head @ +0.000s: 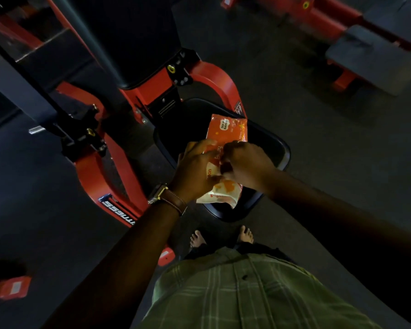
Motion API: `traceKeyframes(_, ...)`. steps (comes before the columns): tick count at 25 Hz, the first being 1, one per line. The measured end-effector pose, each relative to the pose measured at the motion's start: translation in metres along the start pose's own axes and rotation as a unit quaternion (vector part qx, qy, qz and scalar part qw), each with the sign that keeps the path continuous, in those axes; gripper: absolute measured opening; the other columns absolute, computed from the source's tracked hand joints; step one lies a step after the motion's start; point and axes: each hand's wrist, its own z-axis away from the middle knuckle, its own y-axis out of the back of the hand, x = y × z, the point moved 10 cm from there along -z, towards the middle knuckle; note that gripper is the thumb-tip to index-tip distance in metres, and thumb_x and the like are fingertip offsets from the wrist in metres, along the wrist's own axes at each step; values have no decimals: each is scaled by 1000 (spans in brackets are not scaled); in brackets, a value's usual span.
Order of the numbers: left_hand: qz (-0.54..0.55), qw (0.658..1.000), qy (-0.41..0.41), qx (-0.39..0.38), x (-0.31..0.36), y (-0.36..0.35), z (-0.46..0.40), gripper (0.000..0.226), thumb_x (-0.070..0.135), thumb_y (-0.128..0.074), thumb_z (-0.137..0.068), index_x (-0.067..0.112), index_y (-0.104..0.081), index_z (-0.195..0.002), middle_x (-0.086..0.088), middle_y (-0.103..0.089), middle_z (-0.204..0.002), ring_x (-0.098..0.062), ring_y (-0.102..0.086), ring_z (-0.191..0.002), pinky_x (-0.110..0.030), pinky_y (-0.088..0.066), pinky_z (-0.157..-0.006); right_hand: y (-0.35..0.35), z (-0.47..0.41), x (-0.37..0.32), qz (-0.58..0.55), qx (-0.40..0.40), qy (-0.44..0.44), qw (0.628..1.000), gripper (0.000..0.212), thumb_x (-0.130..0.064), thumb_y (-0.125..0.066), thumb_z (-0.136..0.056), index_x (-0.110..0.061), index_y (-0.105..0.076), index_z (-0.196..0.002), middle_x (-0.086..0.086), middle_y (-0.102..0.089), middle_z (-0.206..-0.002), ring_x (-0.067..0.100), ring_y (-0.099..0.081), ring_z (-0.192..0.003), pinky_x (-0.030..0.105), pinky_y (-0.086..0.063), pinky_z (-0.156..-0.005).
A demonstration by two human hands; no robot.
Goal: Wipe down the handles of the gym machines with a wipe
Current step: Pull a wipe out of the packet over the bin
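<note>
An orange and white pack of wet wipes (228, 129) is held above the black seat (274, 148) of a red gym machine. My left hand (195, 169) grips the pack along its left side, a brown-strapped watch on that wrist. My right hand (246, 162) pinches at the middle of the pack's top face with curled fingers. What those fingers pinch is hidden under the hand. No loose wipe shows. No machine handle is plainly in view.
The red machine frame (214, 77) and its black back pad (138, 43) stand ahead. A dark bar with a metal pin (37, 129) juts at left. Another red machine with grey pads (370, 58) is at upper right. My bare feet (246, 233) stand on dark floor.
</note>
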Motion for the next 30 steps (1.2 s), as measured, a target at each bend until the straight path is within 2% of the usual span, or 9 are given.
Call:
traceKeyframes(4, 31, 999, -3, -13, 2, 4, -8, 76, 28, -91, -66, 13, -58, -133, -5, -50, -142, -25, -42, -129, -41, -40, -108, 9, -1, -5, 29, 9, 26, 999, 46, -36, -64, -92, -14, -55, -132, 4, -57, -131, 20, -59, -114, 29, -47, -89)
traceKeyframes(10, 90, 995, 4, -50, 1, -2, -13, 102, 24, -92, -65, 16, -32, -147, -13, -42, -144, -29, -44, -132, -46, -47, -101, 29, -16, 45, -169, 93, -93, 977, 16, -19, -61, -97, -10, -66, -109, 5, -70, -106, 17, -68, -97, 27, -51, -84)
traceKeyframes(15, 88, 993, -60, -51, 7, 0, -18, 85, 23, -95, -59, 11, -55, -133, -9, -39, -146, -28, -39, -135, -52, -42, -107, 22, -31, 73, -319, 86, -166, 929, 11, -16, -61, -97, -12, -70, -103, 0, -70, -102, 13, -67, -98, 40, -56, -92)
traceKeyframes(17, 103, 991, -57, -56, 2, -1, -22, 95, 27, -96, -56, 11, -51, -138, -8, -37, -147, -27, -39, -135, -51, -43, -108, 35, -20, 71, -350, 172, -145, 909, 6, -18, -66, -94, -15, -70, -99, -10, -67, -95, 5, -66, -92, 35, -57, -87)
traceKeyframes(19, 107, 991, -51, -61, -1, -3, -24, 102, 27, -97, -56, 12, -45, -143, -8, -36, -149, -26, -39, -137, -51, -43, -108, 55, 6, 57, -285, 273, -75, 915, 9, -24, -73, -90, -19, -68, -96, -12, -64, -94, 1, -62, -85, 21, -52, -76)
traceKeyframes(20, 108, 991, -50, -62, -1, -4, -25, 103, 26, -96, -57, 11, -44, -144, -8, -35, -150, -26, -37, -138, -50, -43, -109, 56, 15, 43, -235, 272, -35, 933, 12, -28, -73, -89, -20, -69, -97, -9, -65, -95, 2, -61, -83, 18, -48, -73)
traceKeyframes(23, 124, 990, -56, -48, -1, -4, -23, 102, 22, -95, -58, 9, -42, -145, -9, -33, -152, -26, -35, -140, -46, -41, -111, 19, 14, 13, -63, 119, -22, 991, 21, -30, -62, -96, -18, -69, -111, 0, -67, -110, 13, -65, -95, 25, -49, -81)
traceKeyframes(26, 141, 987, -65, -38, 1, -3, -21, 102, 24, -94, -58, 10, -43, -144, -7, -34, -152, -25, -36, -140, -47, -41, -112, 7, -3, -1, 44, 49, -25, 998, 29, -28, -56, -98, -15, -64, -123, 3, -62, -124, 20, -64, -104, 33, -54, -85)
traceKeyframes(30, 174, 983, -60, -29, -3, -2, -19, 105, 41, -87, -55, 10, -42, -145, -7, -37, -151, -24, -40, -139, -47, -43, -110, 7, -21, -24, 171, 20, 20, 985, 29, -27, -62, -94, -12, -64, -118, 5, -65, -116, 24, -66, -100, 33, -54, -75)
